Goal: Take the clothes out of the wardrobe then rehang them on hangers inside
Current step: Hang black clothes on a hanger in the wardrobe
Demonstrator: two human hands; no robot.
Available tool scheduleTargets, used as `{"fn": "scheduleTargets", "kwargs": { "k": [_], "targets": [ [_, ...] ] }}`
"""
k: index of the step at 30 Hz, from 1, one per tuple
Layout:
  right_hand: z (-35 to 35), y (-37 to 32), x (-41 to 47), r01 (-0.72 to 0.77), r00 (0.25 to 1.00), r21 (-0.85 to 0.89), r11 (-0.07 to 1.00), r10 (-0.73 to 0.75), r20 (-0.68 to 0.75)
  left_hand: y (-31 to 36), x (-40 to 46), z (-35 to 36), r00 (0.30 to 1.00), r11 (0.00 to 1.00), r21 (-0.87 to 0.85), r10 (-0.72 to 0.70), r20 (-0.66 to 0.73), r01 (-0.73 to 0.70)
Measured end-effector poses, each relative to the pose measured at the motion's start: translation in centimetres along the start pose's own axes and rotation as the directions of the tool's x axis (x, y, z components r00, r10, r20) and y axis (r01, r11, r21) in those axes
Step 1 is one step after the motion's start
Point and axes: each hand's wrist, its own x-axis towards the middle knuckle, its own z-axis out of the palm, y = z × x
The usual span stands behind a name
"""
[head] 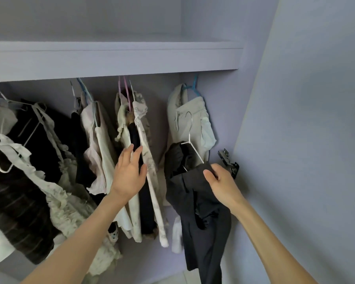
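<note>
My right hand [219,182] grips a dark garment [201,212] draped on a white hanger [190,140], held low in front of the wardrobe's right side. The hanger's hook points up and is off the rail. My left hand [129,173] lies flat with straight fingers against the hanging clothes in the middle, touching a black garment [134,136] and a pale floral one [147,152]. Behind the dark garment a beige piece [190,111] hangs on a blue hanger [193,89].
Several light and dark clothes [29,160] hang at the left on white, pink and blue hangers. A shelf [111,58] runs above the hanging space. The open door [305,119] stands at the right, with a black hinge [229,162] beside my right hand.
</note>
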Motion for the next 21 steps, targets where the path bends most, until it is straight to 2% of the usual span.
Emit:
{"fn": "scheduleTargets", "kwargs": {
  "k": [6,13,19,21],
  "targets": [
    [0.7,-2.9,8.2,0.116,0.993,0.108,0.987,-0.111,-0.048,0.3,5.5,1.1,0.995,0.994,0.113,0.015,-0.102,-0.003],
    [1.3,-4.9,17.6,0.189,0.969,0.150,0.970,-0.160,-0.187,-1.8,7.9,2.4,0.996,0.973,0.230,-0.004,-0.085,0.024],
    [1.8,-5.3,22.1,0.309,0.927,0.031,0.951,-0.294,-0.233,-2.6,9.0,2.9,0.995,0.964,0.264,-0.003,-0.098,0.029],
    [1.8,-5.5,23.3,0.295,0.925,0.015,0.955,-0.282,-0.253,-2.9,9.2,2.9,0.995,0.963,0.267,0.003,-0.098,0.024]
  ]
}}
